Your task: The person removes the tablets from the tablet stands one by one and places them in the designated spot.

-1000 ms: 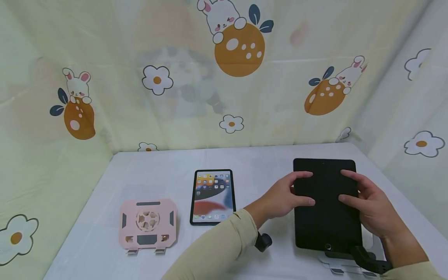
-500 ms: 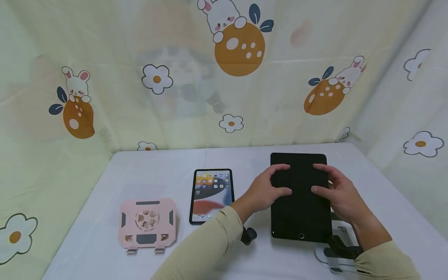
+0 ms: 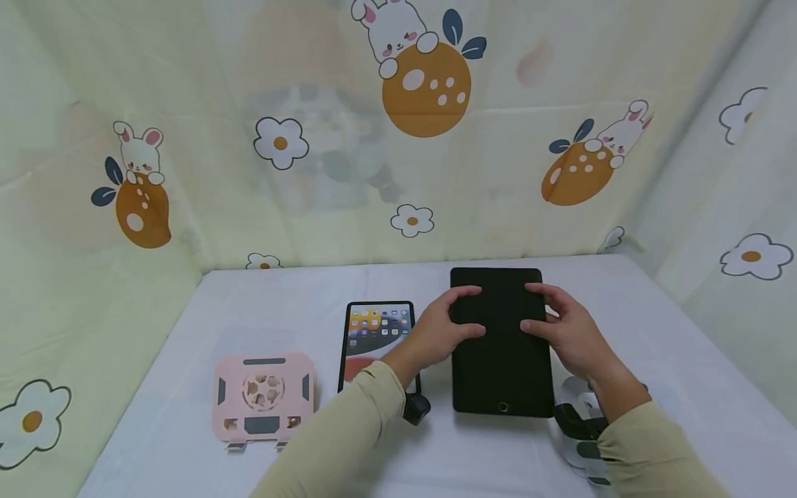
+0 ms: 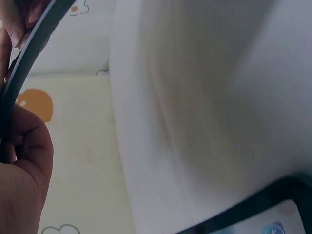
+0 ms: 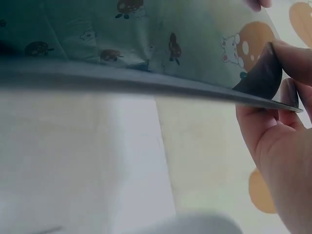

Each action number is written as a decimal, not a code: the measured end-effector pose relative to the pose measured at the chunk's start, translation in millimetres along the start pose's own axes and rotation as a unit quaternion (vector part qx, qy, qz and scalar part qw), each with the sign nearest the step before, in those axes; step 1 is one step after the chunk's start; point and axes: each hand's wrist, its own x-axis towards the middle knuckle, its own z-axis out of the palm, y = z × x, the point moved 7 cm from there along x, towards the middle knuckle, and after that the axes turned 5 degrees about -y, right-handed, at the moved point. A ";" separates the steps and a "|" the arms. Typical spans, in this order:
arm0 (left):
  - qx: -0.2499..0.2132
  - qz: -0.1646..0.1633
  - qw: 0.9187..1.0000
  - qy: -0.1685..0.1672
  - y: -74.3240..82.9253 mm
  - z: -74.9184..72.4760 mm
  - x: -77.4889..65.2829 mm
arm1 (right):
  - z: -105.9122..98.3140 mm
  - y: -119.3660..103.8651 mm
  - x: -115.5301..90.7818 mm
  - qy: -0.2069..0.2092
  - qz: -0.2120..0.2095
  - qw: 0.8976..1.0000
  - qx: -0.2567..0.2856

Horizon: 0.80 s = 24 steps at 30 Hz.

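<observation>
A black tablet (image 3: 501, 370) with a dark screen and a round home button hangs over the table, gripped at both long sides. My left hand (image 3: 438, 328) pinches its left edge, with thumb and index finger on the screen. On the right edge, my right hand (image 3: 575, 335) holds it the same way. The left wrist view shows the tablet (image 4: 24, 68) edge-on, with the left hand (image 4: 29, 161) curled round it. In the right wrist view its glossy screen (image 5: 170, 53) reflects the printed curtain, and the right hand (image 5: 278, 141) clasps the far edge.
Left of the hands lies a second tablet (image 3: 376, 335) with a lit home screen, partly covered by the left forearm. A pink stand (image 3: 233, 408) with grey pads lies farther left. A whitish stand (image 3: 569, 453) is mostly hidden beneath the right wrist. A printed curtain (image 3: 336, 235) hangs behind.
Both hands have carried the black tablet leftward and slightly toward the back, away from the whitish stand. The left forearm now covers more of the lit tablet.
</observation>
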 end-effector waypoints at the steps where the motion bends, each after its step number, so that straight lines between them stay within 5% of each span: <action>1: 0.002 -0.002 1.000 0.002 -1.4 -2.4 -0.2 | 1.5 0.5 1.8 0.000 0.002 1.000 0.002; 24: -0.021 -0.052 0.998 0.026 -44.8 -36.1 -0.5 | 40.4 23.3 37.8 0.000 0.048 0.999 0.016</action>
